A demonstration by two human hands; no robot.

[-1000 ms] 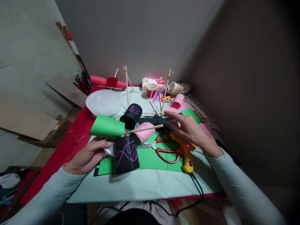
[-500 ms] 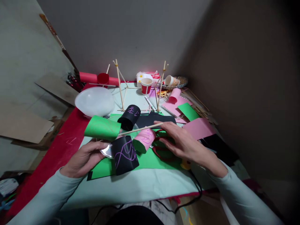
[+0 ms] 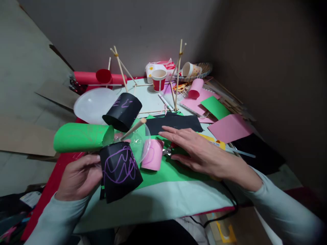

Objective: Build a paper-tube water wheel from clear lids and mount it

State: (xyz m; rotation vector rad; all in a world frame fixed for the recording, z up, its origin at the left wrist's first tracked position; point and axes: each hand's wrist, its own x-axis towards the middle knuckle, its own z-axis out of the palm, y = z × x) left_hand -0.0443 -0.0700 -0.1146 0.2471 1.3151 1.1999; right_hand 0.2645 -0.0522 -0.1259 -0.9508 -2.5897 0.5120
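Observation:
On the left, my left hand [image 3: 80,175] is closed on the edge of a clear plastic disc [image 3: 144,136]. A green paper tube [image 3: 80,137], an upper black tube [image 3: 125,110] and a lower black tube with purple scribbles [image 3: 121,166] are grouped around the disc. At its right edge is a pink paper tube [image 3: 153,156]; whether it is attached I cannot tell. A wooden stick [image 3: 134,129] juts from the middle towards me. My right hand [image 3: 194,149], fingers stretched out, hovers over red-handled scissors [image 3: 167,151], mostly hidden under it.
Behind stands a stick frame [image 3: 178,75] with two crossed-stick ends. A red and white paper cup [image 3: 158,81] and a marker [image 3: 165,102] are near it. A white bowl [image 3: 94,105] lies left. Pink card [image 3: 230,128] and a yellow glue gun [image 3: 219,144] with glue stick are right.
My left hand has moved left and nearer with the disc and tubes, and turned them so the stick points towards me. My right hand has let go of the stick's end.

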